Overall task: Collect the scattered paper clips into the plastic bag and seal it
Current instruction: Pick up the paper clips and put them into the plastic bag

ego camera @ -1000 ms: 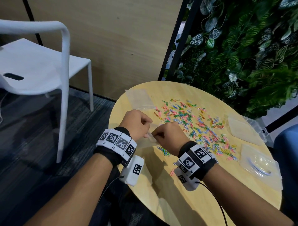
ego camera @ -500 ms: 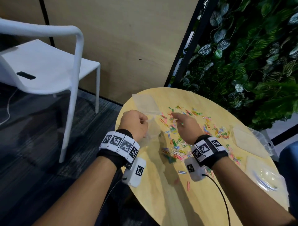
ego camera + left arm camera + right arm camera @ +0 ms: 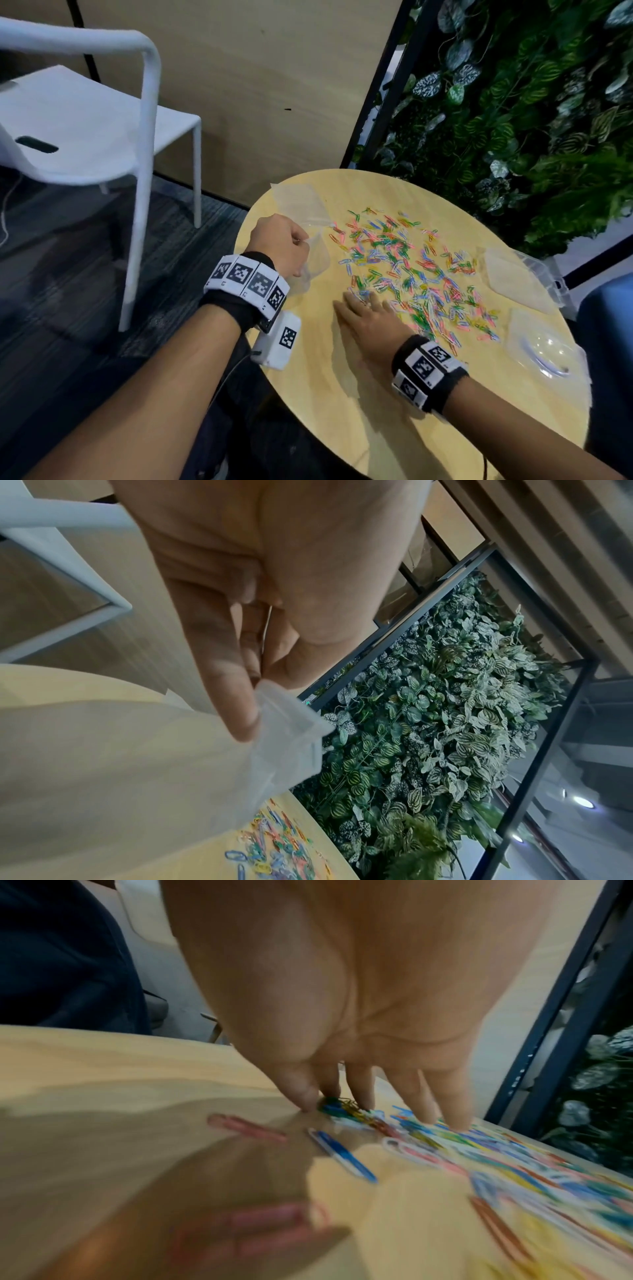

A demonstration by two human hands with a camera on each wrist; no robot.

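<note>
Pinching the plastic bag (image 3: 317, 255) by its rim, the left hand (image 3: 279, 245) is holding it just left of the paper clips (image 3: 407, 270); the right hand (image 3: 368, 317) (fingers spread, holding nothing) is pressing their near edge, closer.

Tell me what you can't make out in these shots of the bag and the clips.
- Bag contents: head view, clear film and left hand hide them; left wrist view shows only the pinched rim.
- Clips count: head view, too small and piled.
- Whether right hand has clips gripped: right wrist view, blurred.
- Table near edge: cut off by the frame.
</note>
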